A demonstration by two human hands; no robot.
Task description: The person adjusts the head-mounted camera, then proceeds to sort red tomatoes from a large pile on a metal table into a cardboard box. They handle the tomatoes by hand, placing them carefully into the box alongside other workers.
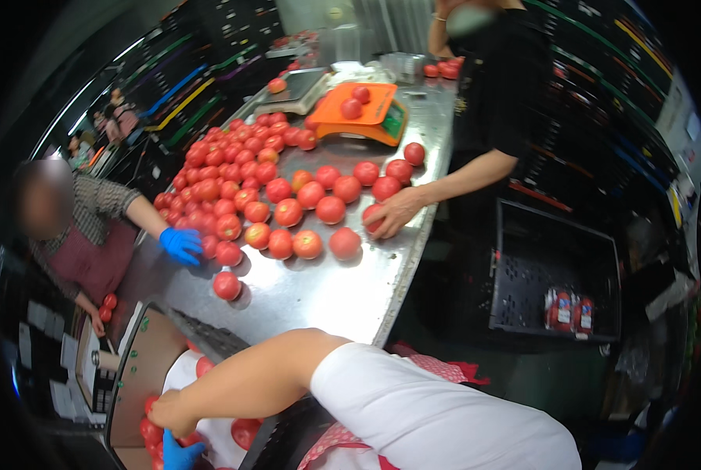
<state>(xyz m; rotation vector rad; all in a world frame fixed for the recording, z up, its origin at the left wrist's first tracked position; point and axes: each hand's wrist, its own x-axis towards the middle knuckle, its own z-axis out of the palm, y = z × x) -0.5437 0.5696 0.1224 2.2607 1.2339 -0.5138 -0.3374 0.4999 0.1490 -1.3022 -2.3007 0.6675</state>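
My right hand [174,412], bare, reaches from a white sleeve down into a lined crate [128,358] at the lower left. Its fingers are against red tomatoes [151,432]; whether they grip one is hidden. Just below it, my left hand [181,455] in a blue glove is beside the same tomatoes, partly cut off by the lower edge. White lining lies in the crate, with another tomato [246,433] near its right side. Beyond the crate, many tomatoes [288,212] are spread on a metal table [327,288]; a single one [227,285] lies closest to the crate.
A co-worker's bare hand [398,212] holds a tomato at the table's right edge. Another co-worker's blue-gloved hand [181,245] touches the pile's left side. An orange scale [350,126] bears tomatoes. A black crate [556,264] with packed tomatoes stands right; stacked crates line the back.
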